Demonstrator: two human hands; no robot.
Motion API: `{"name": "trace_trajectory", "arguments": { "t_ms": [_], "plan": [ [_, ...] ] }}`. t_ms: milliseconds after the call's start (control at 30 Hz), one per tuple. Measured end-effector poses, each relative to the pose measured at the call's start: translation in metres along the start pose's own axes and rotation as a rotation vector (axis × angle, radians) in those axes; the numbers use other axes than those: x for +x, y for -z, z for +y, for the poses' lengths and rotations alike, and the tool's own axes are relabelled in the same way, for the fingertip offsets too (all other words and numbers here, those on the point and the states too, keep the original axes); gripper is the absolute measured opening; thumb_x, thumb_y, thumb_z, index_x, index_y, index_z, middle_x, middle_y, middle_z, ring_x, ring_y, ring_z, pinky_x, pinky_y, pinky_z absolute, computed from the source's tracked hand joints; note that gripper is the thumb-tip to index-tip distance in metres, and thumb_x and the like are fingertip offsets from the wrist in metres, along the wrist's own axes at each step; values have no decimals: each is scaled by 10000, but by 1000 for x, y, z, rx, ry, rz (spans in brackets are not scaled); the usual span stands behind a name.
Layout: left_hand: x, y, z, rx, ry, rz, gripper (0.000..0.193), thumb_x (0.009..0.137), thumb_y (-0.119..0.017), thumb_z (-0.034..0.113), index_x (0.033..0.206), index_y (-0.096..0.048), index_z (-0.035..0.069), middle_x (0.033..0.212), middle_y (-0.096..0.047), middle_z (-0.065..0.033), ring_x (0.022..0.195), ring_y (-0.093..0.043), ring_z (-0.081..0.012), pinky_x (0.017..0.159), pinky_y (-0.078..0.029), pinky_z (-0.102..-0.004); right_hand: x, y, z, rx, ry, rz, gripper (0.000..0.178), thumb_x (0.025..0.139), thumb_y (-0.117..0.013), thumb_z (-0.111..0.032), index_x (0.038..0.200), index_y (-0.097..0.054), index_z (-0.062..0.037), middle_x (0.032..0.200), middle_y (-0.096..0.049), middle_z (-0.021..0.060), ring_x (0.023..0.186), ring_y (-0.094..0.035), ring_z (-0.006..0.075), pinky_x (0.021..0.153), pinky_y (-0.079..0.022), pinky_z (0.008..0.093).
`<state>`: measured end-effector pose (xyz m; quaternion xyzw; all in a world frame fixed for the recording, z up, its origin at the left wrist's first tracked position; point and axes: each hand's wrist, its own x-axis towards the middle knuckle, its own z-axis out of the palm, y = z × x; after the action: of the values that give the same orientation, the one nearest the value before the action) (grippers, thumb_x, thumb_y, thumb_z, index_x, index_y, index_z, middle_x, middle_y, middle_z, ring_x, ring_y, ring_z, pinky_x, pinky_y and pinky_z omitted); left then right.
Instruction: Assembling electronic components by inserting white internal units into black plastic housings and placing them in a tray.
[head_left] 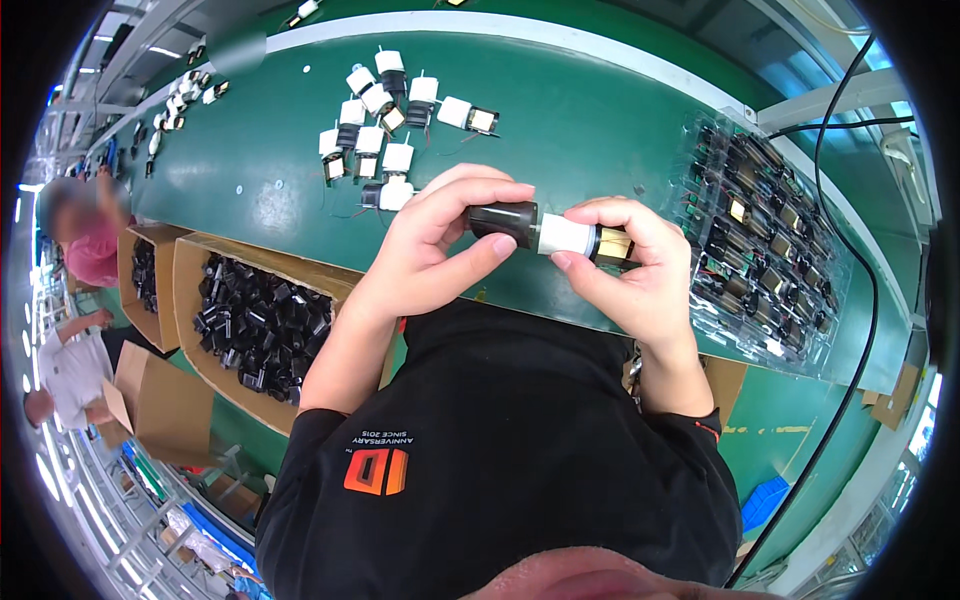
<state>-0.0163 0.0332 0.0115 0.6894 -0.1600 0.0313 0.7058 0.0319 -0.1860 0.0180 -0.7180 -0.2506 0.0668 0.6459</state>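
My left hand (430, 240) grips a dark, glossy cylindrical housing (503, 218) between thumb and fingers. In my right hand (650, 275) is a white motor-like assembly (563, 235), with a black and gold-coloured section at its outer end. The two parts lie in line above the table's near edge, and the white end meets the mouth of the housing. Whether it sits inside the housing cannot be made out. Just beyond my left hand lies a loose group of similar white-and-black assemblies (367, 140), several with thin wires.
On the right of the green table (570, 110), a clear plastic tray (750, 345) holds rows of dark assembled units. A cardboard box (185, 290) of black housings stands left of me, beside a smaller box (165, 320). A black cable (866, 300) hangs at right. Other people are at left.
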Motion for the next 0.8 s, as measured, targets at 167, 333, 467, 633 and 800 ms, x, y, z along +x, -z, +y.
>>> {"name": "trace_trajectory", "arguments": {
  "t_ms": [167,333,467,633,800],
  "plan": [
    [5,-7,4,228,92,-83,361,852,-642,-29,1210,-608,-1,1173,-565,-109,1012,-590,-169,813,-496,-268,2,5,-9,-118,-32,-1,242,719,-758,-34,940,-659,-25,842,-690,66,747,-664,129,683,-510,251],
    [8,-19,1,265,113,-56,348,862,-651,-5,1206,-602,21,1150,-583,-97,1009,-594,-162,804,-496,-259,1,7,-4,-72,-94,-18,234,712,-748,-34,925,-651,-21,822,-681,59,732,-653,121,669,-505,249],
    [9,-18,-4,307,87,-95,354,872,-659,12,1218,-581,24,1127,-594,-92,999,-596,-151,803,-496,-260,0,7,-1,-64,-62,26,219,719,-745,-22,916,-648,-28,816,-680,43,727,-634,91,661,-498,237],
    [10,-19,-4,158,228,-148,377,871,-668,9,1234,-570,26,1144,-589,-81,1014,-583,-141,838,-491,-277,-4,8,7,123,-225,-23,208,752,-732,-3,936,-640,-32,837,-673,13,722,-619,70,649,-489,226],
    [6,-36,2,-126,121,99,530,806,-740,15,1300,-551,39,1244,-562,-111,1065,-586,-167,868,-504,-307,-6,10,24,500,-306,-33,303,774,-682,32,1052,-564,12,935,-651,84,751,-646,125,630,-527,247]
  ]
}}
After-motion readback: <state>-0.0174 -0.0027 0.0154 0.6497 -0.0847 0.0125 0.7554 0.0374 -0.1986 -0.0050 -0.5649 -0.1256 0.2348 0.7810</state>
